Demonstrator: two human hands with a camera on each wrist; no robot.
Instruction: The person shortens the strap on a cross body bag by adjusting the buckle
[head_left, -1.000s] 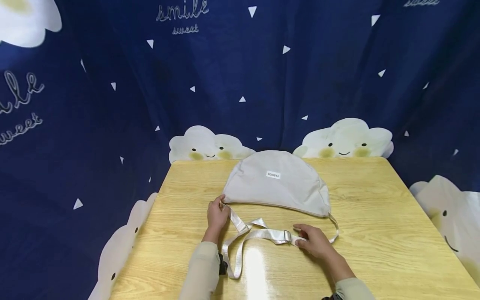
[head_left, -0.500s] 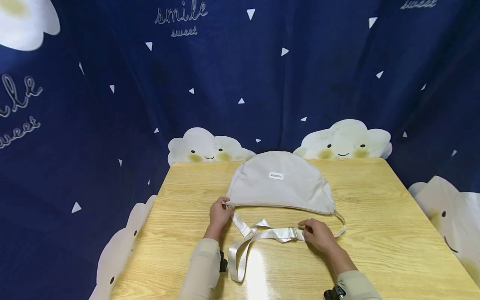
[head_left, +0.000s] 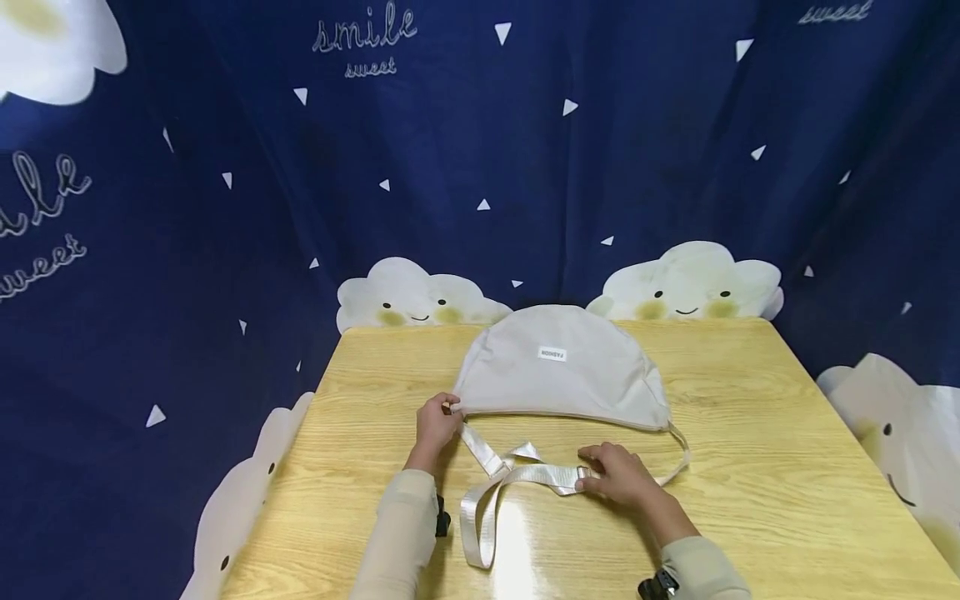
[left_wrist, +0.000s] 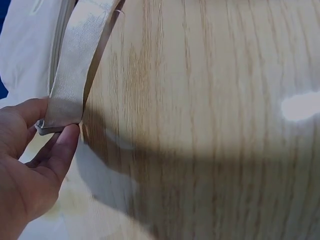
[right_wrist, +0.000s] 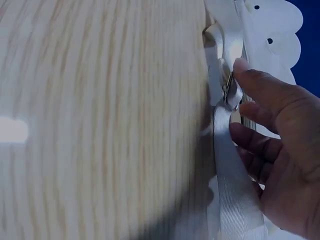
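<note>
A pale beige half-moon bag (head_left: 558, 367) with a small "FASHION" label lies on the table, its zipped straight edge towards me. My left hand (head_left: 437, 425) is at the bag's left corner. In the left wrist view, its thumb and a finger pinch the end of the strap (left_wrist: 80, 65) at a metal ring (left_wrist: 50, 130). The loose strap lies looped and twisted in front of the bag. My right hand (head_left: 621, 475) is at the strap's metal slider buckle (right_wrist: 229, 91), thumb against or close beside it, other fingers loosely bent and apart.
The wooden table (head_left: 750, 467) extends around the bag, with a bright light reflection near its front. Behind and beside it hangs a dark blue curtain (head_left: 450, 125) printed with white clouds and triangles. The strap's right end (head_left: 678, 450) curves to the bag's right corner.
The bag and strap shifted slightly right, then stopped. My right hand moved right with them, then back left onto the slider buckle. My left hand stays at the bag's corner.
</note>
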